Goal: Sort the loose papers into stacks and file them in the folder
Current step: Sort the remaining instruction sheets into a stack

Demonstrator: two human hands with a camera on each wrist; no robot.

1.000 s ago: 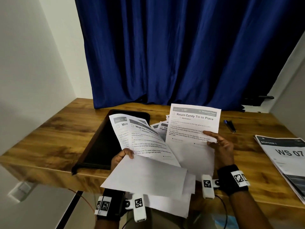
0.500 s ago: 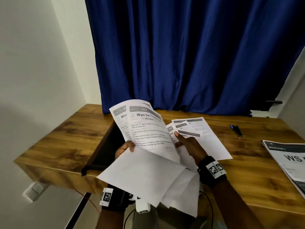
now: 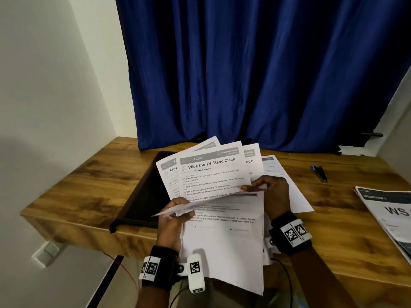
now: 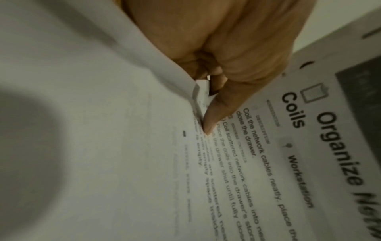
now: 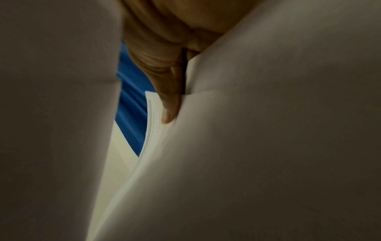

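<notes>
Right hand (image 3: 272,192) back on papers (image 3: 211,174)

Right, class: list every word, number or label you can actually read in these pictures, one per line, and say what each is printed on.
"1252" and "Wipe the TV Stand Clean", "Workstation": top sheet of the fan, pinched by the left hand and right hand.
"Mirr": sheet behind it, rest hidden.
"ace": sheet at the right of the fan, rest hidden.
"WS": booklet on the desk.
"Organize", "Coils", "Workstation": sheet in the left wrist view.
Body text elsewhere: too small or blurred.
</notes>
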